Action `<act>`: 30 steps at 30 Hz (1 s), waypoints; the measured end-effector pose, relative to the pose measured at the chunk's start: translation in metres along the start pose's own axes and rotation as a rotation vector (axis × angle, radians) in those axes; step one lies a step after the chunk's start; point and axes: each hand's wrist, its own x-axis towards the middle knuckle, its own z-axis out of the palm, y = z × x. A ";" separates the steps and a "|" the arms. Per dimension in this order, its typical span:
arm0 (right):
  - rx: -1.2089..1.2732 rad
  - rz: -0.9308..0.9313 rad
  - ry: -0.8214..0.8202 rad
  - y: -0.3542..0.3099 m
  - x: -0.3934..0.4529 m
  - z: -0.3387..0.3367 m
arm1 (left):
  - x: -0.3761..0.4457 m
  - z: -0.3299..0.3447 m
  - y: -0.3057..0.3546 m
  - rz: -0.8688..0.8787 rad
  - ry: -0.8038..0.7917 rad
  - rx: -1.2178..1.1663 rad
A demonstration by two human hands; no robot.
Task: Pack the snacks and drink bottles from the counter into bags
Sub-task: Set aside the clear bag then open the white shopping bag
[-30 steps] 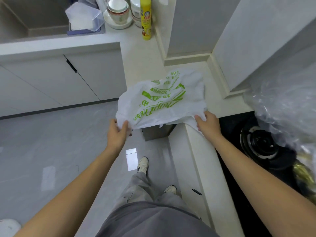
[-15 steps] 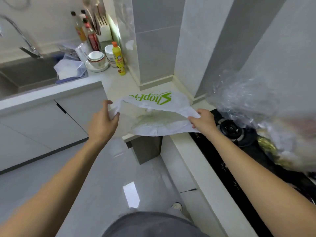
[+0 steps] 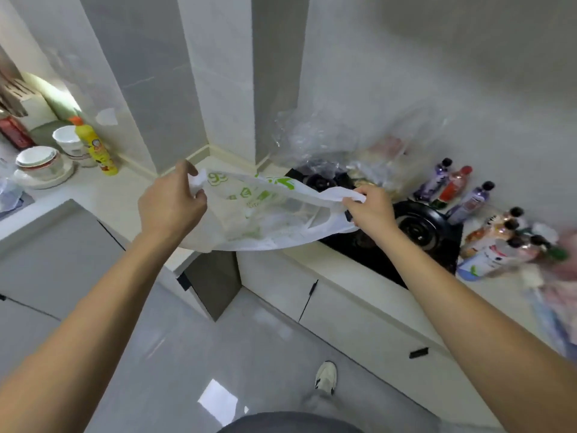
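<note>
Desk corner: white shopping bag stretched above the edge, left hand and right hand each pinching a handle. Drink bottles far right. Thin film may tear if overloaded.

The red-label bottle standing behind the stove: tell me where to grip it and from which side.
Grip the red-label bottle round its body, below the cap, coming from the front, over the stove. It stands upright between two purple bottles, with the wall behind, so only the front is free for the fingers. Both hands now hold the white bag.
</note>
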 end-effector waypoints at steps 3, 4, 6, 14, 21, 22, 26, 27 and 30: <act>0.016 0.075 0.083 0.031 -0.035 -0.051 | -0.011 0.005 0.058 0.105 -0.062 -0.093; 0.021 0.093 0.112 0.044 -0.045 -0.066 | -0.018 0.009 0.078 0.132 -0.091 -0.124; 0.013 0.127 0.177 0.072 -0.062 -0.096 | -0.036 0.020 0.117 0.194 -0.150 -0.165; 0.024 0.280 0.355 0.185 -0.115 -0.208 | -0.093 0.080 0.243 0.420 -0.187 -0.211; -0.003 0.356 0.419 0.269 -0.148 -0.293 | -0.145 0.121 0.347 0.493 -0.318 -0.132; -0.013 0.358 0.424 0.279 -0.150 -0.301 | -0.152 0.124 0.357 0.491 -0.338 -0.130; -0.051 0.383 0.462 0.315 -0.151 -0.326 | -0.168 0.132 0.387 0.474 -0.370 -0.149; -0.050 0.388 0.466 0.322 -0.150 -0.330 | -0.170 0.134 0.392 0.483 -0.363 -0.155; -0.040 0.382 0.450 0.339 -0.144 -0.334 | -0.170 0.147 0.401 0.511 -0.315 -0.235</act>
